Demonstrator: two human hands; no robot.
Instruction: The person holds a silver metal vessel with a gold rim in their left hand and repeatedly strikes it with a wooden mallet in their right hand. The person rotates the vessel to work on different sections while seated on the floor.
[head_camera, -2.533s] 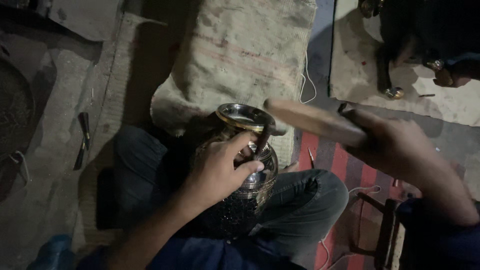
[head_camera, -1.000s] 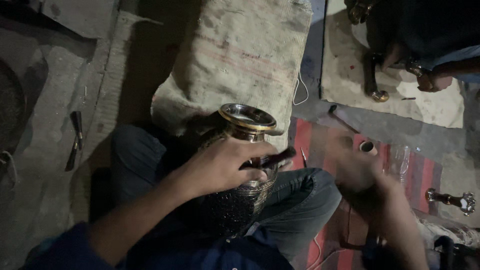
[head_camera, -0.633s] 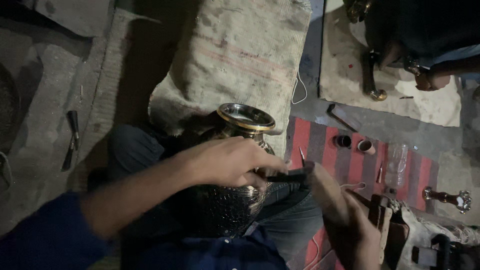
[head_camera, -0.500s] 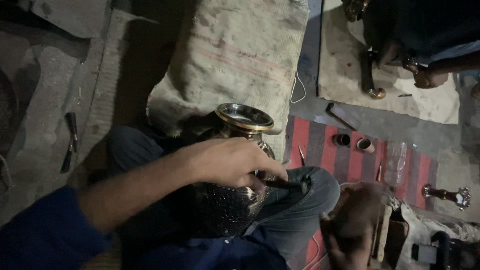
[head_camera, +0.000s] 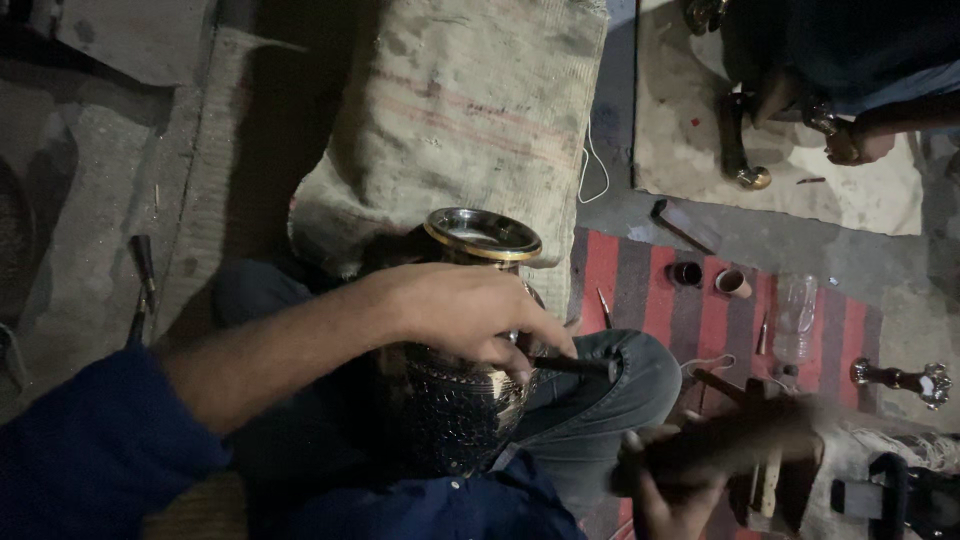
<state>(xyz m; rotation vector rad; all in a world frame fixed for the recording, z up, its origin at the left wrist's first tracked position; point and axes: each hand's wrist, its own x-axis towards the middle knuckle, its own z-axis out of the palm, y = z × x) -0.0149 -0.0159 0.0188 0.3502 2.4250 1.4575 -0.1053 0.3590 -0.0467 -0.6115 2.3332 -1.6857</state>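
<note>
From the head camera, a dark, round-bellied metal vase with a gold-rimmed mouth (head_camera: 465, 350) sat upright in the person's lap, wedged between knees in blue jeans. The left hand (head_camera: 470, 315) lay curled over the vase's shoulder, its fingers closed on a thin dark metal chisel (head_camera: 570, 366) whose shaft stuck out to the right while its tip pressed on the vase's side. The right hand (head_camera: 665, 485), low in the picture and blurred, was wrapped shut around the handle of a brown wooden mallet (head_camera: 740, 445), held apart from the chisel's free end. The vase's belly already carried a dense, fine pattern over the part that showed, so the engraving looked well advanced, though how much of the far side was left could not be told. Behind the vase lay a large burlap sack (head_camera: 470, 120), and to the right a red and black striped mat (head_camera: 720, 310) held small cups and a clear plastic bottle (head_camera: 795, 315)
</note>
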